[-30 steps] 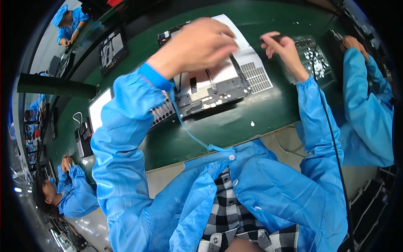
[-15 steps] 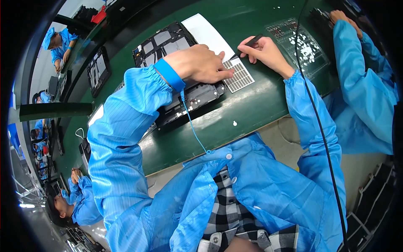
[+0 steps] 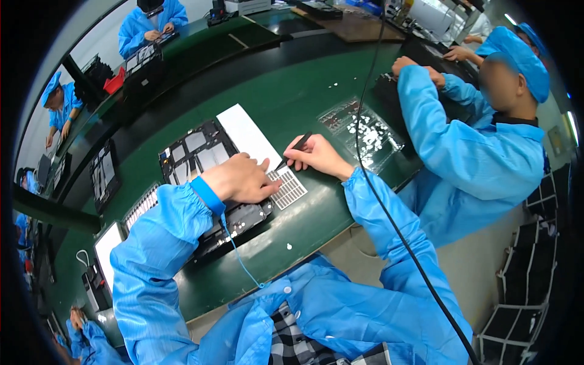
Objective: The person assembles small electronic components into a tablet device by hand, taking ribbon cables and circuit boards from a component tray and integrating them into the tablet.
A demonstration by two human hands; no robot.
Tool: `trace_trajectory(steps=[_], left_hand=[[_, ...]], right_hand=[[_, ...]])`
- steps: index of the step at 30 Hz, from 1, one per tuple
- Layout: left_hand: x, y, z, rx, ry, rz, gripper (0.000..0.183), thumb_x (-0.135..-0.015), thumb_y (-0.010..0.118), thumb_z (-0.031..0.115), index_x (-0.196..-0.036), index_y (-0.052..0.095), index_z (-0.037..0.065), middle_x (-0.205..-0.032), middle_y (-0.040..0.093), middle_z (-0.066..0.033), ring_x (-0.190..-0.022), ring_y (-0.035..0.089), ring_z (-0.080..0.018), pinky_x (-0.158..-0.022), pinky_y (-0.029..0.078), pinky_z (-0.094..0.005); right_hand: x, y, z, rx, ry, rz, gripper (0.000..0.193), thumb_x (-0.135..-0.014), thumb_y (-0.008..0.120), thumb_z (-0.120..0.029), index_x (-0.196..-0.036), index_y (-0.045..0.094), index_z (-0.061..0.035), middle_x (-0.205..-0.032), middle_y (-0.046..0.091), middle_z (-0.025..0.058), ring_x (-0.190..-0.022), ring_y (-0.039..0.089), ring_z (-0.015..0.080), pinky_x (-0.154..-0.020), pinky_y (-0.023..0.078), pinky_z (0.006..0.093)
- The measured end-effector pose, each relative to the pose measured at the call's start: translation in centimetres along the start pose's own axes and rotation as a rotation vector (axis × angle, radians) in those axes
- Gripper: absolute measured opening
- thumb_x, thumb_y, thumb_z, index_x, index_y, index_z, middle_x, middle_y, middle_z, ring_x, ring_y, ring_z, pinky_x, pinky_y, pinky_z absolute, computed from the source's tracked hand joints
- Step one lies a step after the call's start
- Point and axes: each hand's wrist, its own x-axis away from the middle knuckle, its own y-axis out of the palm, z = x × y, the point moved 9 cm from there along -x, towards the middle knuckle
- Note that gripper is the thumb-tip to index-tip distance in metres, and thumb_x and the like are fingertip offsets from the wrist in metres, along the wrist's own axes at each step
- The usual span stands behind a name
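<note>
My left hand (image 3: 240, 177) lies palm down with fingers apart over an opened laptop base (image 3: 196, 146). Its fingertips touch the edge of a sheet of small grey rectangular stickers (image 3: 289, 193), whose upper part (image 3: 246, 135) is plain white. A blue band (image 3: 208, 196) with a coiled cord circles that wrist. Black tweezers (image 3: 300, 142) are pinched in my right hand (image 3: 320, 157), their tip pointing down at the top of the sticker grid. Whether the tip grips a sticker is too small to tell. Part of the laptop base is hidden under my left hand and sleeve.
Right of my hand, a clear plastic sheet (image 3: 350, 125) bears many white bits. A co-worker in blue (image 3: 468, 140) sits close on the right. A black cable (image 3: 389, 213) hangs across the view. Another opened device (image 3: 104, 173) and a white panel (image 3: 109, 249) lie to the left.
The whole view has swung, so the bench sits lower and further left, and the co-worker on the right shows more. Both hands keep nearly the same pose over the sheet.
</note>
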Motion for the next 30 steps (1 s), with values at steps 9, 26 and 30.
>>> trace_trajectory(steps=[9, 26, 30], left_hand=[[1.8, -1.3, -0.3, 0.124, 0.028, 0.139, 0.047, -0.102, 0.031, 0.046, -0.134, 0.058, 0.024, -0.136, 0.051, -0.0246, -0.120, 0.053, -0.0385, -0.112, 0.031, -0.0499], [17.7, 0.0, -11.6, 0.323, -0.319, 1.188, 0.017, -0.093, 0.057, 0.012, -0.107, 0.063, 0.004, -0.117, 0.062, -0.0104, -0.104, 0.060, -0.0309, -0.089, 0.048, -0.0365], [16.3, -0.3, -11.3, 0.310, -0.300, 1.180, 0.017, -0.094, 0.056, 0.013, -0.106, 0.063, 0.004, -0.119, 0.062, -0.0107, -0.106, 0.059, -0.0312, -0.090, 0.048, -0.0377]], right_hand=[[-3.3, -1.3, -1.3, -0.386, -0.076, 0.182, 0.023, -0.094, 0.065, -0.023, -0.100, 0.065, -0.0016, -0.085, 0.066, 0.0055, -0.068, 0.062, 0.0099, -0.058, 0.050, 0.0218], [-14.7, 8.0, -7.5, -0.051, -0.210, 0.139, 0.032, -0.092, 0.068, -0.030, -0.098, 0.064, 0.0006, -0.075, 0.066, 0.0068, -0.061, 0.061, 0.0094, -0.050, 0.047, 0.0215], [-14.1, 7.9, -7.8, -0.020, -0.222, 0.174, 0.031, -0.092, 0.067, -0.029, -0.098, 0.063, 0.0013, -0.075, 0.066, 0.0074, -0.060, 0.060, 0.0101, -0.050, 0.048, 0.0220]])
